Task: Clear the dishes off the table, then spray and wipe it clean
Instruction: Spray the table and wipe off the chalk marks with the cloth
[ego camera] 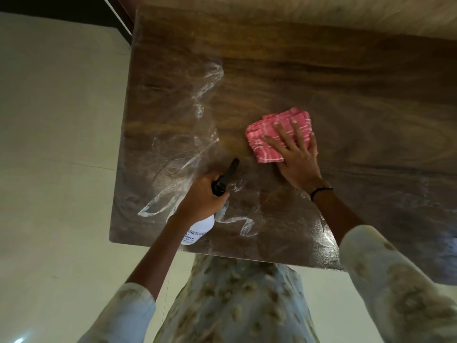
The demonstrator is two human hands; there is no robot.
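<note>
The pale floor (57, 144) spread out to the left of and below the worktop (296, 70), a dark wood-grain slab with its near edge running just in front of the person. A transparent cover lay over the worktop, and wet, whitish streaks (188, 134) shone along the left side and near the front edge. The person's light patterned garment (235, 300) showed under the near edge, with matching sleeves (400, 280) on both arms.

The spray bottle (197, 230), white with a printed label and a black trigger head, was held over the front left part of the worktop, its nozzle pointing toward the middle. The left hand (200, 196) was wrapped closed around the bottle's neck and trigger.

The cloth (267, 134), pink with thin white lines and folded into a pad, lay on the worktop near the middle. The right hand (294, 157) pressed flat on it, fingers spread wide across the top. A dark band (320, 191) circled the right wrist.
</note>
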